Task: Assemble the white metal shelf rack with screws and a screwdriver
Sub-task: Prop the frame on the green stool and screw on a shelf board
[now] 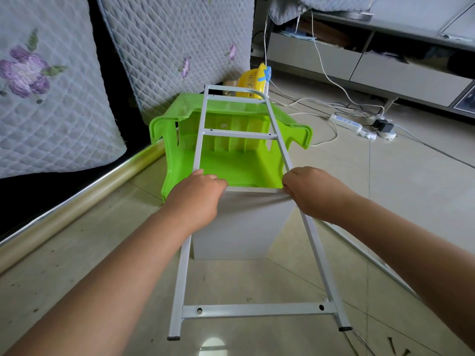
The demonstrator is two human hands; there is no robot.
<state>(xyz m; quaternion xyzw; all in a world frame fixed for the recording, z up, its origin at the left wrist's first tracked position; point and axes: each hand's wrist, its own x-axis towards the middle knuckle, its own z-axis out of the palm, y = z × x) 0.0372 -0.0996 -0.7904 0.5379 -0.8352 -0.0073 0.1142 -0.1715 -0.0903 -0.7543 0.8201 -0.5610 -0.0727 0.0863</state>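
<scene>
Here, both arms stretched forward and down from the bottom corners of the view, forearms bare. Left hand [203, 195] laid on the upper left corner of the white shelf panel [241, 227], palm down, fingers bent over the panel's top edge beside the left rail; grip holding the panel. Right hand [312, 194] at the upper right corner, knuckles up, fingers curled round the panel edge where it meets the right rail (fingertips hidden under the hand); grip also holding the panel.

White metal side frame [236, 134] lying slanted over the tiled floor [385, 201], like a ladder: two long rails, thin cross bars near the far end, a wider flat cross bar [257, 310] near the close end with dark round holes at both sides. Far end rounded at one corner and resting against a green plastic stool [231, 165]; close end with two black foot caps near the floor. Panel standing between the rails, plain white, its top edge at the hands.

A few dark screws [393, 346] on the floor at bottom right. Behind the stool a yellow basket [250, 82]; farther right a white power strip [345, 123] with cables. Quilted flower-pattern mattresses [51, 104] leaning at left.
</scene>
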